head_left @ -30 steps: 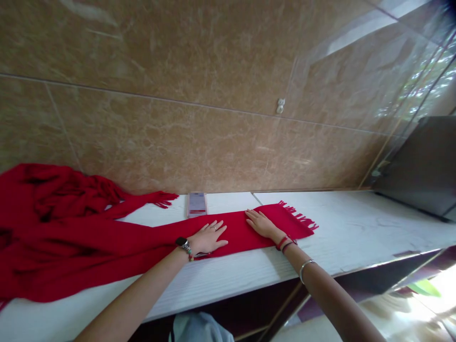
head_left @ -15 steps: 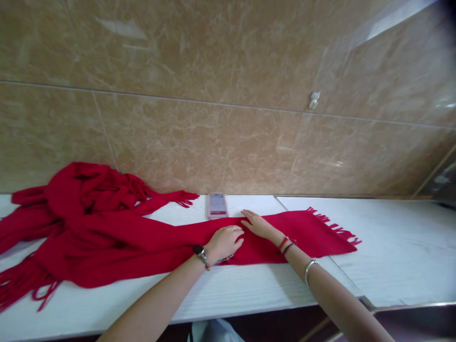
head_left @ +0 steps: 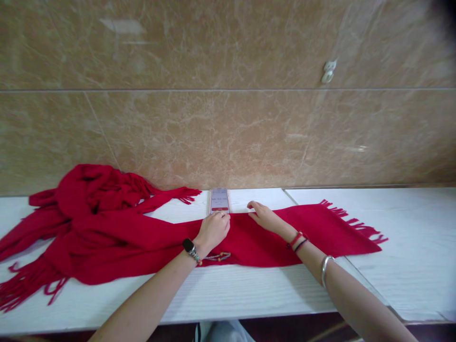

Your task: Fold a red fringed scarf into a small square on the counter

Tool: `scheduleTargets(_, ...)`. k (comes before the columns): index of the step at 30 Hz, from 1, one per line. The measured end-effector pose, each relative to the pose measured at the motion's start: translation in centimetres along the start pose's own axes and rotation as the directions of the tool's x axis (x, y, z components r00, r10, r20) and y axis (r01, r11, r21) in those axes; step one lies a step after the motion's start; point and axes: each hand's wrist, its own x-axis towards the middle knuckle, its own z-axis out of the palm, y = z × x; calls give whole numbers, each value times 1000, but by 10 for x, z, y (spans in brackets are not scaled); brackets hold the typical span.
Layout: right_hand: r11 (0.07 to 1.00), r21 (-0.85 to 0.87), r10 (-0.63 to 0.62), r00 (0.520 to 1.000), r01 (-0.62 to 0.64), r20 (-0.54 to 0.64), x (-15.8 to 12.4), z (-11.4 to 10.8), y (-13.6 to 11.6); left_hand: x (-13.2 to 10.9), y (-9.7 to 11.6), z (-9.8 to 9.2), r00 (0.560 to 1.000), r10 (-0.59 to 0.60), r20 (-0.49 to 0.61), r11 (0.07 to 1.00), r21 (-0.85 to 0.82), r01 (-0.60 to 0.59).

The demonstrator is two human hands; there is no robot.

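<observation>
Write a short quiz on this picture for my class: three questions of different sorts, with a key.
1. True or false: the phone lies nearer the wall than the left hand does.

2. Which wrist wears the dark-faced watch?
A) the right
B) the left
C) neither

3. Fill in: the right end of the red cloth is edged with a ____.

Key: 1. True. 2. B. 3. fringe.
</observation>
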Motion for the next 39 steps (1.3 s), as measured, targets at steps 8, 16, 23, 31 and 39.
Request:
scheduleTargets(8, 962, 124, -256, 961, 242, 109, -6, -6, -22, -1, 1, 3, 994, 8, 106, 1000, -24, -5)
scheduleTargets(16, 968, 59, -252, 949, 245, 189, -6, -4, -25, -1, -1, 6, 993, 51, 111, 999, -13, -50)
scheduleTargets(23, 914, 224, -385, 898, 338, 213, -11, -16, -42, -1, -10, -10, 951, 243, 190, 966, -141, -219)
scheduleTargets(31, 862, 307, -491, 818, 404, 300, -18, -27, -59, -5, -28, -42, 842, 334, 423, 889, -438, -132)
scheduleTargets(39, 829, 379, -528, 798, 411, 291, -21, -30, -64, -4, -35, -41, 800, 340, 494, 861, -506, -54)
